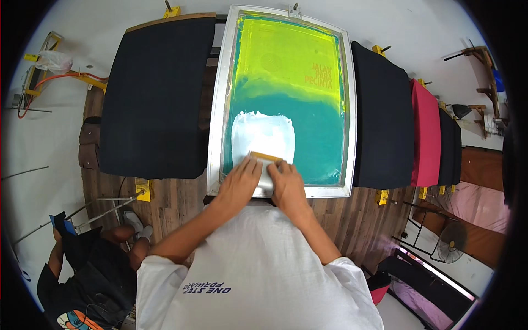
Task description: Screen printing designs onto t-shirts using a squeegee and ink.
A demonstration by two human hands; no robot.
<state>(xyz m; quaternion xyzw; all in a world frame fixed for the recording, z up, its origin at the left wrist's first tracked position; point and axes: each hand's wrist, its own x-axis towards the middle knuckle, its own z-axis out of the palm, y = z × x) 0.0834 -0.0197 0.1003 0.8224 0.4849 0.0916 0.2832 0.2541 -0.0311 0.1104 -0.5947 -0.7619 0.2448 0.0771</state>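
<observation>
Both of my hands grip a squeegee (265, 177) with a silver-grey holder and an amber blade edge. My left hand (240, 180) wraps its left end, and my right hand (287, 184) its right end, fingers curled over the top. The squeegee rests at the near end of a printing screen (280, 104) in a pale metal frame (218, 110). Just beyond the blade, a broad patch of white ink (263, 135) lies on the teal part of the mesh. The far part is yellow-green, with small orange lettering at its right.
Dark cloth-covered boards stand left (157, 99) and right (382, 121) of the screen, with a red one (426, 135) farther right. Yellow brackets (144, 190) hold the boards. Another person (91, 269) in black is at lower left. A fan (452, 242) stands at right.
</observation>
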